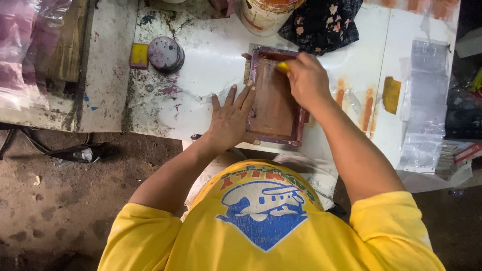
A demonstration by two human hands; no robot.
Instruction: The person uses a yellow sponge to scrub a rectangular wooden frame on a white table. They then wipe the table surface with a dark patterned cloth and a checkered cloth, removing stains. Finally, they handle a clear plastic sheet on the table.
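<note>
A wooden printing frame (275,98) with a purple-stained rim lies flat on the white, paint-smeared table (201,65), between the 2 hands. The left hand (231,120) is spread open, palm down, its fingers pressing the frame's left rail and the table beside it. The right hand (307,80) is curled closed around a small yellow squeegee (283,66), held against the screen near the frame's upper right corner. A paint bucket (263,15) and a dark floral cloth (324,22) sit just beyond the frame.
</note>
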